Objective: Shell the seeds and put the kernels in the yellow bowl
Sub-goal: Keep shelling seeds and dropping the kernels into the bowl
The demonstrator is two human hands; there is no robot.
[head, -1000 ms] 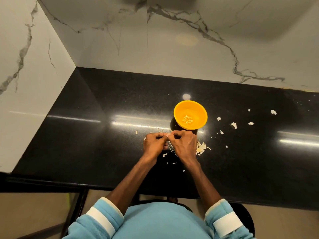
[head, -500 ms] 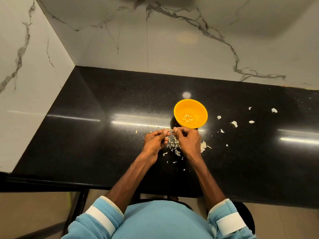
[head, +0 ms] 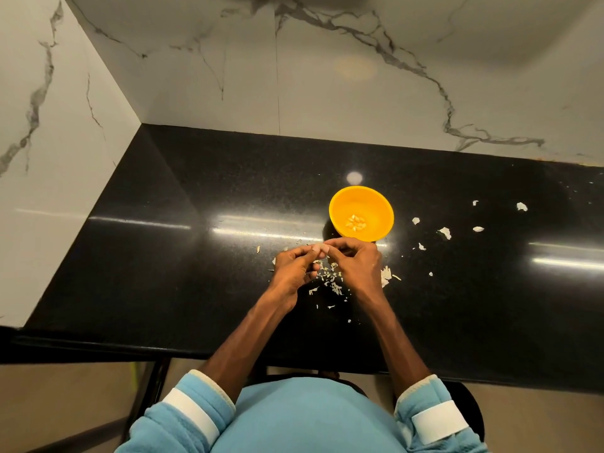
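Observation:
A yellow bowl (head: 361, 213) stands on the black countertop (head: 196, 263) with several pale kernels (head: 355, 222) at its bottom. Just in front of the bowl my left hand (head: 294, 266) and my right hand (head: 356, 264) meet fingertip to fingertip. Both pinch a small seed (head: 318, 247), which the fingers mostly hide. Under and between the hands lies a scatter of broken shell bits (head: 330, 279).
More shell pieces (head: 444, 232) lie on the countertop right of the bowl. Marble walls close off the back and the left side. The counter's front edge runs just before my body, with a dark stool below.
The hands parted slightly half a second ago and now press together again at the fingertips, a little closer to the bowl. The bowl has not moved.

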